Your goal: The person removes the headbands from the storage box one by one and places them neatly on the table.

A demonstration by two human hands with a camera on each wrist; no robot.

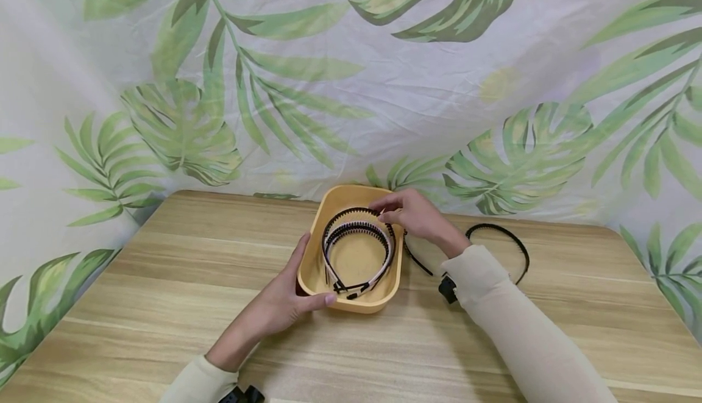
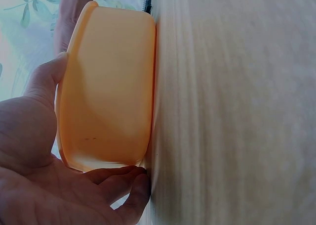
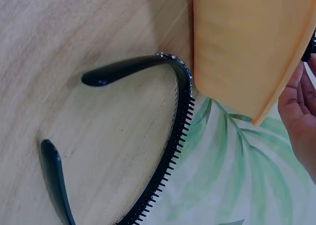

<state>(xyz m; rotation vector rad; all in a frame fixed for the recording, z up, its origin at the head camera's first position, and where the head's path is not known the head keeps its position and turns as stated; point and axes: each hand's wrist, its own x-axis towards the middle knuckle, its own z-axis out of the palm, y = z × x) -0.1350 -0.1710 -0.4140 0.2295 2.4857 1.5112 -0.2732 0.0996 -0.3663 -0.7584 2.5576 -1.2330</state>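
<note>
A yellow plastic bin (image 1: 353,306) stands on the table with several black and pale toothed headbands (image 1: 356,227) lying inside it. My left hand (image 1: 280,305) holds the bin's near left side. The left wrist view shows the thumb at the rim and curled fingers against the wall (image 2: 111,86). Over the bin's far right corner, my right hand (image 1: 411,214) pinches a black headband (image 1: 392,232). In the right wrist view, that hand (image 3: 301,116) is partly cut off, and only a bit of the headband (image 3: 309,51) shows.
Right of the bin, a black toothed headband (image 1: 518,241) lies on the wooden table (image 1: 164,269). Another black headband piece (image 1: 419,261) lies beside the bin; my right hand and forearm hide whether both belong together. A leaf-patterned cloth (image 1: 307,104) hangs behind the table.
</note>
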